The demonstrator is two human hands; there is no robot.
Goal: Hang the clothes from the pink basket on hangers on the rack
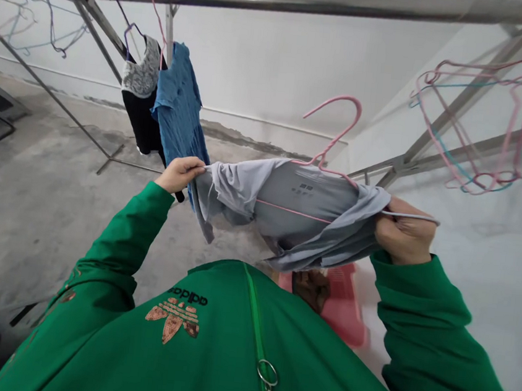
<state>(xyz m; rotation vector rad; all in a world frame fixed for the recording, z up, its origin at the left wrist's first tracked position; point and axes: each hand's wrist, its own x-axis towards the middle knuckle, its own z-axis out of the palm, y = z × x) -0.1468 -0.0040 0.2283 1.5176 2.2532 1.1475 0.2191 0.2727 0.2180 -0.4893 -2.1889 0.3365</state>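
A grey shirt (297, 208) is stretched between my hands at chest height, with a pink wire hanger (329, 140) threaded into it and its hook sticking up. My left hand (179, 173) pinches the shirt's left shoulder, fingers closed. At the right end, my right hand (404, 230) is closed on the other shoulder and the hanger's tip. Both my sleeves are green.
A steel drying rail (309, 3) runs overhead. A blue shirt (179, 109) and a black-and-lace garment (140, 92) hang on it at left. Several empty hangers (483, 125) dangle at right. A pink laundry basket (345, 304) sits on the concrete floor below.
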